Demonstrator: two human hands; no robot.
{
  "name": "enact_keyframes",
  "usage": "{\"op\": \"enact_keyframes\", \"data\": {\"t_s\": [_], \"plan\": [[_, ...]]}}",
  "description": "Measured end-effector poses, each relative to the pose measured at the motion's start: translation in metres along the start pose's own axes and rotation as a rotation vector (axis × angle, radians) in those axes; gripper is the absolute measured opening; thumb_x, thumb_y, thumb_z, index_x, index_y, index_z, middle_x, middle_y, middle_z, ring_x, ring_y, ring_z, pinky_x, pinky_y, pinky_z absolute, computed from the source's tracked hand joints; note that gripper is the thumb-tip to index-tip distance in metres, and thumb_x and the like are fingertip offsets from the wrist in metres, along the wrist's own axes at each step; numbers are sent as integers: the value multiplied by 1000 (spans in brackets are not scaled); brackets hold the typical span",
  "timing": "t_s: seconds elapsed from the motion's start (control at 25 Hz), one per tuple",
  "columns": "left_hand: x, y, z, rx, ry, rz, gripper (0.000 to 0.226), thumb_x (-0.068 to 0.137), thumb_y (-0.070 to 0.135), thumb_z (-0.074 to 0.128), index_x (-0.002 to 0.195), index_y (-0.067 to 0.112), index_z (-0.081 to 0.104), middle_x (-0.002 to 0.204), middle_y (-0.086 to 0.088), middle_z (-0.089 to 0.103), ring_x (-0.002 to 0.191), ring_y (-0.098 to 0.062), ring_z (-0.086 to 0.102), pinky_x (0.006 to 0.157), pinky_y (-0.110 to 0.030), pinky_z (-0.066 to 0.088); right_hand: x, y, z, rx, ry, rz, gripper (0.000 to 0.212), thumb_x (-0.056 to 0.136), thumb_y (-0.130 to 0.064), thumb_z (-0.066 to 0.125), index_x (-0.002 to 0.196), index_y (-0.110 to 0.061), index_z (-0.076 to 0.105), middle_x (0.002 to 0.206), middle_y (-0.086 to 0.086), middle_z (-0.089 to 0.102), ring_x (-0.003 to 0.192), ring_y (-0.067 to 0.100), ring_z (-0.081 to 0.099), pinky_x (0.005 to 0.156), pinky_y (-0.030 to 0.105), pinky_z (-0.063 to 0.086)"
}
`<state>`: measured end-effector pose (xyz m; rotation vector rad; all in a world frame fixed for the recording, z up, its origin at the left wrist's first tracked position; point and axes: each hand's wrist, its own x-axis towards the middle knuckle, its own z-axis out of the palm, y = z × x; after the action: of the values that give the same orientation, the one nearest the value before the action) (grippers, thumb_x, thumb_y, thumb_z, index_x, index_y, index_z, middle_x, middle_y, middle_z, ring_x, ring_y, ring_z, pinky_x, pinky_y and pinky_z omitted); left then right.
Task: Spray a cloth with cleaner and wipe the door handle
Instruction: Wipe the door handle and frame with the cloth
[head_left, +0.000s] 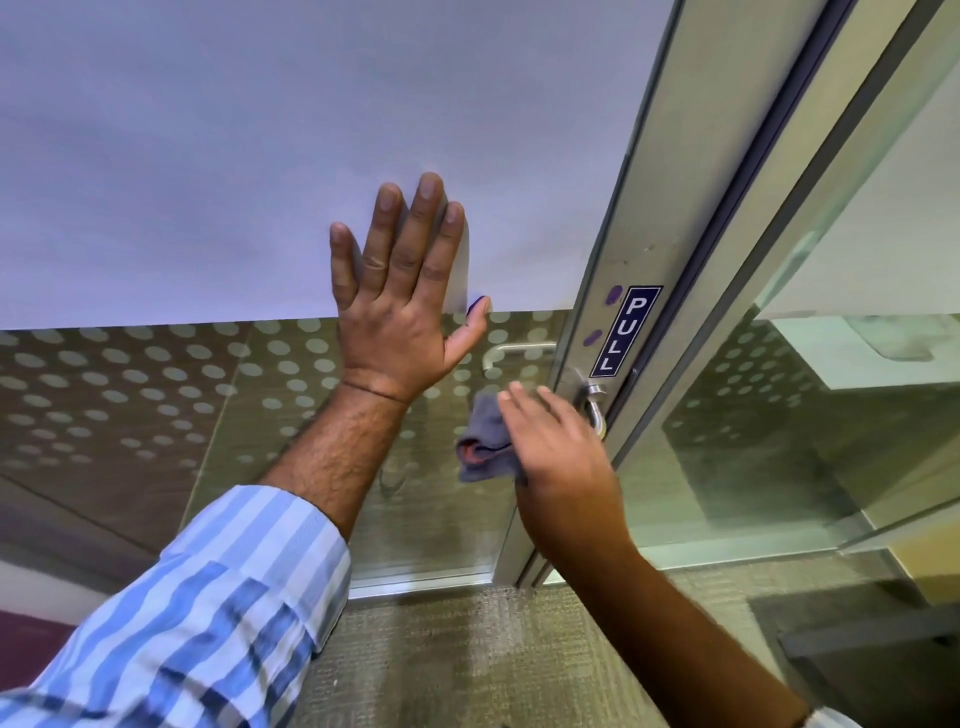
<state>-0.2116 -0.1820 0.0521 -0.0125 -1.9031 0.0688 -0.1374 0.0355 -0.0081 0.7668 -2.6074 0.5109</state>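
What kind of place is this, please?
Probably an office: a glass door with frosted dots, a metal frame carrying a PULL sign, a lever handle, and carpet.

The left forearm (332, 462) at lower left is bare and hairy, with the blue-and-white striped shirt sleeve (208, 597) rolled back above it. A thin thread band (374, 391) circles the left wrist. A pale cuff edge (826, 719) shows at the bottom right.
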Motion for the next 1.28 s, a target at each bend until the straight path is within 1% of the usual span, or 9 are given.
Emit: {"op": "enact_keyframes", "data": {"t_s": [0.24,0.52,0.68,0.76,0.84,0.92,1.08,1.2,1.28], "plan": [[-1,0,0,12,-11,-7,81,98,57,62,164,16,36,169,-9,29,165,-15,-13,132,-50,-8,-1,9,16,-193,-190,-265,55,90,-12,74,144,-13,64,155,9,60,144,37,55,115,54,47],[-1,0,1,15,0,-4,82,97,56,64,163,15,37,166,-13,38,167,-20,-2,132,-49,-9,-6,34,-2,-151,-190,-329,53,95,-14,64,148,-12,60,158,9,57,141,38,58,111,53,53],[-1,0,2,5,11,-11,83,96,55,66,163,15,37,165,-15,41,165,-15,-12,132,-50,-7,-17,66,-15,-156,-109,-308,52,84,-10,78,135,-11,72,144,8,70,127,36,69,96,51,61],[-1,0,3,11,15,-14,84,96,56,66,163,15,36,165,-14,41,165,-15,-12,132,-50,-7,-21,87,-24,-161,-54,-259,37,90,-16,71,126,-9,77,133,9,76,117,36,74,89,50,64],[-1,0,4,12,24,-13,85,95,56,66,163,15,37,166,-12,40,165,-15,-11,132,-50,-7,-25,104,-34,-100,27,-187,32,96,-19,58,115,-6,81,119,12,81,102,35,78,84,47,65],[-1,0,5,9,33,-9,85,95,57,66,163,15,37,168,-8,39,165,-15,-9,132,-50,-7,-30,111,-43,16,115,-7,33,87,-5,56,107,-7,83,103,12,83,87,32,78,77,43,66],[-1,-1,5,11,31,4,88,95,59,65,165,17,33,178,5,4,165,-16,-10,132,-51,-7,-30,115,-51,712,363,749,55,82,18,54,97,-26,83,63,-4,77,51,14,66,42,30,55],[-2,-1,4,2,34,16,87,96,59,65,166,17,33,176,6,4,165,-17,-9,132,-51,-7,-35,101,-46,838,566,839,60,85,20,46,122,-16,77,72,-11,79,55,5,70,47,18,55],[-2,-1,4,4,30,18,88,96,60,63,166,17,31,178,8,-2,165,-16,-10,132,-51,-8,-36,82,-34,772,477,818,66,89,19,47,140,-18,66,103,-1,80,81,22,77,67,34,67]]}}
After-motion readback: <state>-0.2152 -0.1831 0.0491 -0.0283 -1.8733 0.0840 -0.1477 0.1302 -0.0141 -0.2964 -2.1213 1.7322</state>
